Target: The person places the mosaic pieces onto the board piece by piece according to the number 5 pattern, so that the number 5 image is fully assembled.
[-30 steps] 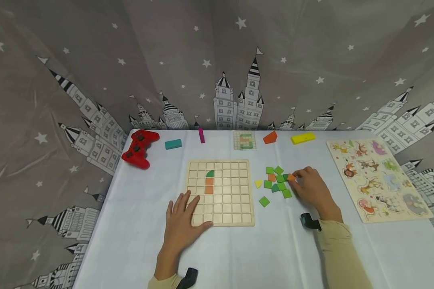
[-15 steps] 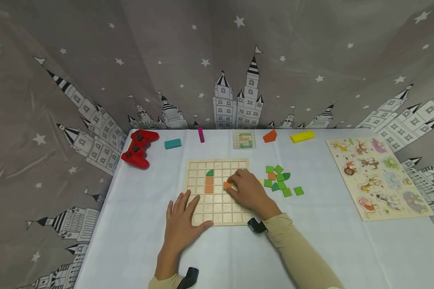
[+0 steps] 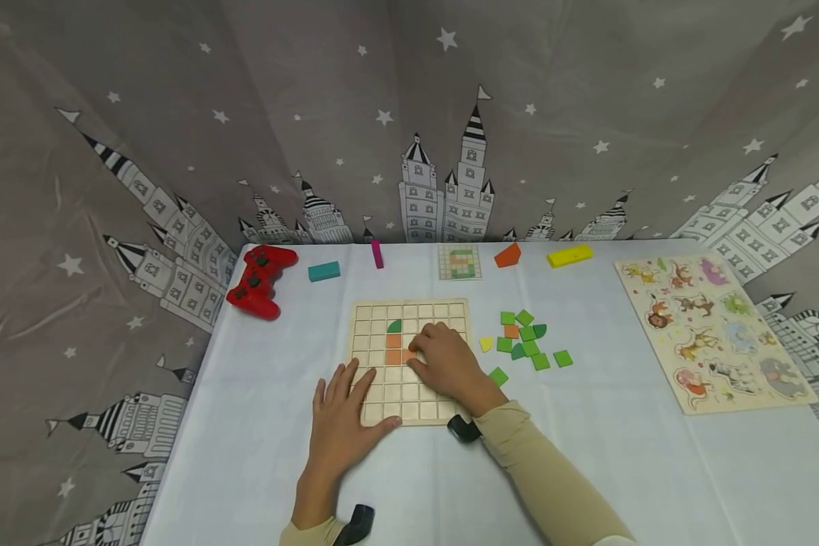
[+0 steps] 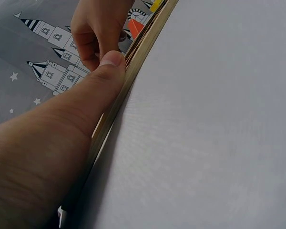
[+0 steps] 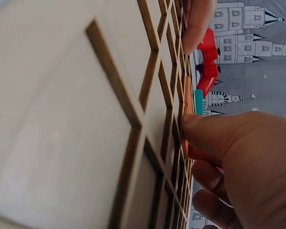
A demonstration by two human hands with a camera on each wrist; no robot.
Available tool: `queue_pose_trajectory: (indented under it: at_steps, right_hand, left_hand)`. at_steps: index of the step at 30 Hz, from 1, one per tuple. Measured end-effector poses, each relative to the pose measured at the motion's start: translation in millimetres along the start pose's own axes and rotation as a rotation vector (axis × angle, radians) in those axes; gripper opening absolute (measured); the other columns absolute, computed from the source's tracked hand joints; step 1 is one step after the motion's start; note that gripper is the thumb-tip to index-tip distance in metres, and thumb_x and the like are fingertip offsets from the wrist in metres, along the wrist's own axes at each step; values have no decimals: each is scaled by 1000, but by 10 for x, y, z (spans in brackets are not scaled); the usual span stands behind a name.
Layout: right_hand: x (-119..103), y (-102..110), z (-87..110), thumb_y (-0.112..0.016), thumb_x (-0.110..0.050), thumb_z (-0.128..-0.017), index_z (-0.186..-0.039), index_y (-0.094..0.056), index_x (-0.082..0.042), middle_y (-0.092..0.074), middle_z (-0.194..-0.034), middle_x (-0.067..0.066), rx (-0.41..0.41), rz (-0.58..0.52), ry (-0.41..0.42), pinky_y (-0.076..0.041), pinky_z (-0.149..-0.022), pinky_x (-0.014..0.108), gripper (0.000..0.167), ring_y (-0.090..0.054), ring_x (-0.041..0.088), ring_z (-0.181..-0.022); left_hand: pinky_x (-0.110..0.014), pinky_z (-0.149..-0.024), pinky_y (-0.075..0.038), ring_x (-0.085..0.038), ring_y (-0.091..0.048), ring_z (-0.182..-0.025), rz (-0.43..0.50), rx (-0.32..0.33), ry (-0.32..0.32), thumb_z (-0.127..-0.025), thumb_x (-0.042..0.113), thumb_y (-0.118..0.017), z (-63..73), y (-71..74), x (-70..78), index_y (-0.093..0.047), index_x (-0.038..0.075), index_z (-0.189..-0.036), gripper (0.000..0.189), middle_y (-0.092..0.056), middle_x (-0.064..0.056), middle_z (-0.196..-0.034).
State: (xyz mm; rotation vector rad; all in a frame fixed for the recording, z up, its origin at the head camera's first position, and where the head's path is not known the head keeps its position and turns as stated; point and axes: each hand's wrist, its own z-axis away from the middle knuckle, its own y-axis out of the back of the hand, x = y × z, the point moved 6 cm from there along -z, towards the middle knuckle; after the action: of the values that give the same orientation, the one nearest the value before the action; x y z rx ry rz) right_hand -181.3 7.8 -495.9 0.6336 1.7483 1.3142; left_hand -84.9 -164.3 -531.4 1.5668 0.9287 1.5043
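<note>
A wooden grid board (image 3: 419, 410) lies on the white cloth. Set in its cells, one below another, are a dark green quarter-round tile (image 3: 394, 326), an orange tile (image 3: 393, 341) and a second orange tile (image 3: 393, 358). My right hand (image 3: 448, 365) pinches another orange tile (image 3: 407, 354) at the board, just right of the lowest one; fingers partly cover it. In the right wrist view, the thumb (image 5: 205, 126) presses near the orange edge. My left hand (image 3: 344, 425) rests with spread fingers on the board's lower left edge, its thumb (image 4: 97, 78) along the rim.
Right of the board lie several loose tiles, including a green square (image 3: 541, 362) and a yellow piece (image 3: 486, 344). Behind stand a pattern card (image 3: 460, 262), coloured blocks such as a yellow block (image 3: 569, 256), and a red game controller (image 3: 255, 288). An animal puzzle (image 3: 713, 371) lies far right.
My right hand has carried the orange tile left from the loose pile onto the board, beside the lower orange tile. A green square now shows at the pile's right. The left hand stays put.
</note>
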Motion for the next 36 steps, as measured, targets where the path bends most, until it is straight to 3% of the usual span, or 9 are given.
queue_pose_trajectory:
  at_steps: [10,16,19,26,30,36]
  right_hand:
    - [28,46,17,-69,-40,-97,-106,-78,-20,-67,-103,-3,1,94,2,-52,-82,34,24,-59,18,-93]
    - [205,113,102,-71,-36,-96,-108,-78,-17,-69,-105,0,-8,31,-26,-52,-84,37,23,-59,21,-96]
    - [494,212,225,-71,-33,-96,-112,-77,-15,-69,-107,3,-17,-27,-108,-51,-87,41,25,-59,23,-99]
    - [1359,518,626,-74,-25,-94,-114,-76,-9,-68,-113,12,42,-65,-443,-50,-93,48,25,-57,31,-103]
    - [1524,539,672,-74,-23,-94,-119,-75,-8,-67,-116,15,0,-61,-484,-50,-98,50,29,-56,32,-105]
    - [1528,512,598,-73,-24,-95,-119,-74,-8,-67,-117,15,-33,-46,-479,-49,-101,51,30,-57,33,-107]
  left_hand:
    - [-63,-126,-10,-35,-22,-156,0,30,-14,-75,73,-74,-14,11,26,-48,22,-153,96,-30,-8,-168]
    - [-63,-126,-10,-36,-23,-156,7,42,-11,-74,72,-75,-8,12,23,-49,22,-152,95,-31,-9,-167]
    - [-63,-126,-9,-35,-22,-156,14,30,-6,-74,72,-74,2,4,23,-49,22,-152,97,-30,-9,-168]
    - [-63,-126,-7,-35,-20,-157,16,15,7,-74,72,-74,21,-1,15,-48,23,-153,97,-30,-8,-168]
    - [-63,-126,-8,-35,-20,-157,9,21,5,-74,72,-74,18,1,9,-48,23,-153,97,-30,-9,-168]
    - [-64,-126,-9,-35,-22,-156,9,25,-1,-74,72,-74,7,-1,11,-48,23,-153,96,-31,-9,-168]
